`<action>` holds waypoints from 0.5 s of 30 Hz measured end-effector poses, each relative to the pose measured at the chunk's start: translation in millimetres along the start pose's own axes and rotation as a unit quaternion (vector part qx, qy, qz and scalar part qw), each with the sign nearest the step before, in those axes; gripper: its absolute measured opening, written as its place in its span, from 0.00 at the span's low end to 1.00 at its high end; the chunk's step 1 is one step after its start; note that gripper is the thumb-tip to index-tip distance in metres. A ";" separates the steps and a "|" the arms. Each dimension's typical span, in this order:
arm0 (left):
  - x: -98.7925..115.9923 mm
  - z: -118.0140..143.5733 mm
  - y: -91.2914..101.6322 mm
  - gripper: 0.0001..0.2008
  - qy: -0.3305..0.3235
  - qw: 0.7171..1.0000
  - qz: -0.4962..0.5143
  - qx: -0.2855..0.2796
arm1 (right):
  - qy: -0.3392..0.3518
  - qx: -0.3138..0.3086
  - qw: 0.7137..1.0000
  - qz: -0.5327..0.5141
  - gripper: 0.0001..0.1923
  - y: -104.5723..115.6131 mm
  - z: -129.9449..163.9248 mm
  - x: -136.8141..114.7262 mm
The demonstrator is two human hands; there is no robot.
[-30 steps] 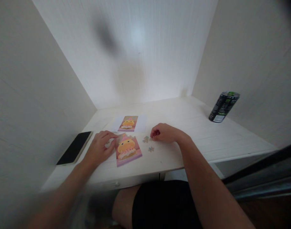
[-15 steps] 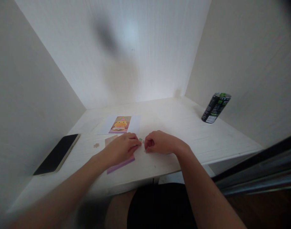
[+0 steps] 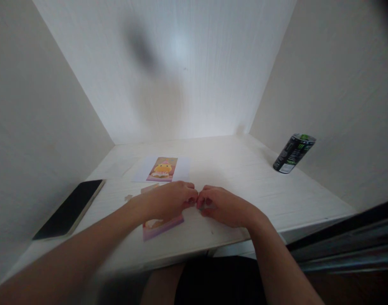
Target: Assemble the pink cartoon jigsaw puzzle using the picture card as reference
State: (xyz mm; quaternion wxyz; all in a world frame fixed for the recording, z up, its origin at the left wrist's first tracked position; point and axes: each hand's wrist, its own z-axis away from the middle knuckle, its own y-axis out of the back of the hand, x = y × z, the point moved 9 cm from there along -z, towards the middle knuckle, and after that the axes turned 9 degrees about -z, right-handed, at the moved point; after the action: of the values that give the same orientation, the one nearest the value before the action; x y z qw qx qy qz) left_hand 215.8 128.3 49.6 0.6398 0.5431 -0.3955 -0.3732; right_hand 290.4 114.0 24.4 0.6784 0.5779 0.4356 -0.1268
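Observation:
My left hand and my right hand meet at the fingertips above the white tabletop, both with fingers pinched together. Whatever lies between the fingertips is small and hidden. Under my left hand and wrist is a partly covered pink and purple jigsaw puzzle, its lower edge showing. A loose jigsaw piece lies to the left of my left wrist. Behind my left hand, a printed picture of a yellow figure in a pink hat rests on a white sheet.
A dark-screened phone or tablet lies at the left against the side wall. A black and green drink can stands at the right. White walls enclose the back and sides of the table.
My hands have closed together until their fingertips touch, covering the small pale-green pieces seen between them before. The camera view has shifted slightly.

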 end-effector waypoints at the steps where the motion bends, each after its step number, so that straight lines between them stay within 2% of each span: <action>1: -1.1 1.4 0.7 0.09 0.002 1.000 0.006 0.000 | 0.000 0.001 1.000 -0.011 0.09 0.3 -0.1 0.7; 4: -7.4 5.5 3.2 0.09 0.004 0.999 0.033 0.037 | -0.010 0.014 0.998 -0.059 0.09 2.6 -2.0 6.6; 6: -15.4 6.9 5.1 0.09 0.017 0.993 0.074 0.088 | -0.018 0.033 0.993 -0.108 0.08 4.9 -4.8 12.9; 8: -29.1 7.8 6.5 0.07 0.061 0.974 0.157 0.153 | -0.020 0.055 0.983 -0.175 0.05 6.9 -8.4 19.5; 10: -42.3 7.9 2.1 0.06 0.107 0.930 0.288 0.204 | -0.018 0.073 0.962 -0.262 0.04 7.5 -11.9 25.5; 12: -49.5 6.2 -6.2 0.07 0.130 0.871 0.414 0.231 | -0.019 0.085 0.933 -0.350 0.08 6.3 -14.8 30.6; 13: -51.4 5.2 -9.8 0.08 0.137 0.846 0.457 0.239 | -0.019 0.090 0.920 -0.382 0.10 5.7 -16.0 32.5; 15: -54.8 4.6 -14.2 0.09 0.155 0.816 0.498 0.250 | -0.019 0.102 0.907 -0.409 0.11 5.5 -17.6 35.2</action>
State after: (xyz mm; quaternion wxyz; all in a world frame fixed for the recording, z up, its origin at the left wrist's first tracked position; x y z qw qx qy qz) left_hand 188.5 174.2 30.5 0.6331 0.4644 -0.5870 0.1974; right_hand 307.1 143.0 3.0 0.5123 0.4131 0.6052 -0.4478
